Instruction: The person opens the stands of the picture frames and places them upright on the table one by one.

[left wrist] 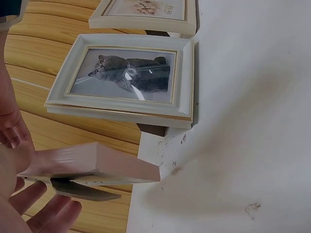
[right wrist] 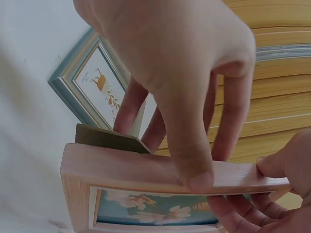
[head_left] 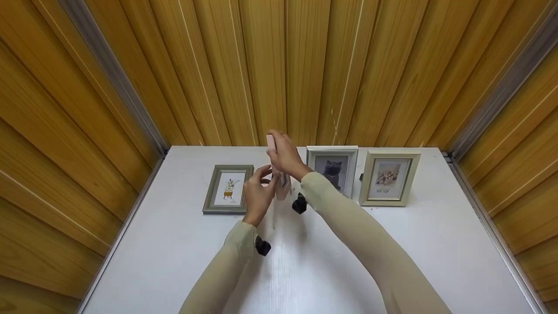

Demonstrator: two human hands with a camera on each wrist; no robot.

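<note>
A pink photo frame [head_left: 282, 192] is held edge-on over the white table, near its back. My right hand [head_left: 285, 155] grips the frame's far end, thumb on the side edge and fingers lying over the front in the right wrist view. Beside it, my left hand [head_left: 259, 194] pinches the frame, its thumb [right wrist: 194, 170] pressing the pink edge. The other left fingers reach behind, around the dark back stand [right wrist: 109, 140], which sticks out at an angle. White blossoms on a blue-green picture [right wrist: 150, 206] show on the front.
A grey-green frame with a plant picture [head_left: 227, 189] stands left of my hands. To the right are a silver-white frame with a grey cat picture [head_left: 332, 168] and a cream frame [head_left: 388, 179]. Wood-panelled walls [head_left: 305, 74] border the white table [head_left: 174, 244].
</note>
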